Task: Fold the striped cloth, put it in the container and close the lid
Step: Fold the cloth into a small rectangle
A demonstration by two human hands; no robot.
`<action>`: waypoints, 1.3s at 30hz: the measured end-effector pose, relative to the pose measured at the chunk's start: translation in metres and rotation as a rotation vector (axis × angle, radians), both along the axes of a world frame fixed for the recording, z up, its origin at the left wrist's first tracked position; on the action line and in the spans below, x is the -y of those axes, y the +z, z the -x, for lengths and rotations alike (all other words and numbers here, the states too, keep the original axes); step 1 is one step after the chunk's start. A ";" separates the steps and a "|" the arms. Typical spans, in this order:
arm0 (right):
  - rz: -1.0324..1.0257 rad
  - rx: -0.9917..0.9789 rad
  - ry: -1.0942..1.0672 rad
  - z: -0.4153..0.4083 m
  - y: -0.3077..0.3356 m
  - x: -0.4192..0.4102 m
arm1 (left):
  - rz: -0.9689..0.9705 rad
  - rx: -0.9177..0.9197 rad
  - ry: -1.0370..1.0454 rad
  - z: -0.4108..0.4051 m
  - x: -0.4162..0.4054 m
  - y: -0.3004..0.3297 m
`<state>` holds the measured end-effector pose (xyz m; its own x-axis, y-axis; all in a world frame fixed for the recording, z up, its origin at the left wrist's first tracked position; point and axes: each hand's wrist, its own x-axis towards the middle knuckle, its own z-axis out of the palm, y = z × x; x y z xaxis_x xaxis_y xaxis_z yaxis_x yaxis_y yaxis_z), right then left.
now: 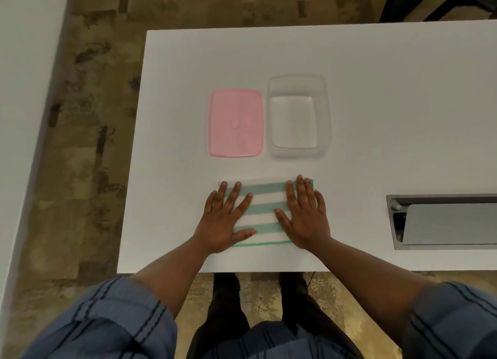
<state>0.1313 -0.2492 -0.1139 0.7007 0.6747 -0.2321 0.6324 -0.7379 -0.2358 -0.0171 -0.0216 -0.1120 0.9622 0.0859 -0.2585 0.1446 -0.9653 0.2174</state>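
Note:
A white cloth with teal stripes (265,211) lies flat near the front edge of the white table (390,95). My left hand (224,219) rests palm down on its left part with fingers spread. My right hand (304,213) presses flat on its right part, fingers apart. Neither hand grips anything. Behind the cloth, a clear plastic container (299,115) stands open and empty. A pink lid (236,122) lies flat just left of the container, apart from it.
A grey cable tray (443,221) with a hinged flap is recessed into the table at the right. The table's left and front edges border patterned carpet (88,116). A dark chair base (441,1) stands beyond the far right corner.

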 end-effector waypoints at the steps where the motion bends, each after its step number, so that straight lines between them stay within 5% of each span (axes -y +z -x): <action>1: -0.004 -0.001 0.003 0.000 -0.001 0.000 | 0.011 0.005 -0.004 -0.001 -0.001 -0.002; 7: -0.004 -0.023 -0.031 0.002 0.006 -0.003 | 0.092 0.010 0.036 -0.001 0.001 0.001; 11: -0.214 0.017 -0.179 0.008 0.035 -0.026 | 0.244 0.071 0.397 -0.004 0.011 0.019; 14: -0.439 -0.353 -0.333 0.021 0.056 -0.051 | 0.396 0.126 0.735 -0.010 0.015 0.033; 18: -0.304 -0.861 -0.570 0.032 0.070 -0.075 | 0.539 0.007 1.025 -0.021 0.012 0.048; 29: -0.208 -1.164 -0.591 0.026 0.065 -0.081 | 0.751 -0.010 1.110 -0.027 0.016 0.062; 35: -0.415 -1.015 -0.768 0.016 0.069 -0.068 | 0.813 0.129 1.056 -0.035 0.032 0.084; 39: -0.404 -1.275 -0.722 0.006 0.072 -0.060 | 0.815 0.169 0.965 -0.050 0.059 0.095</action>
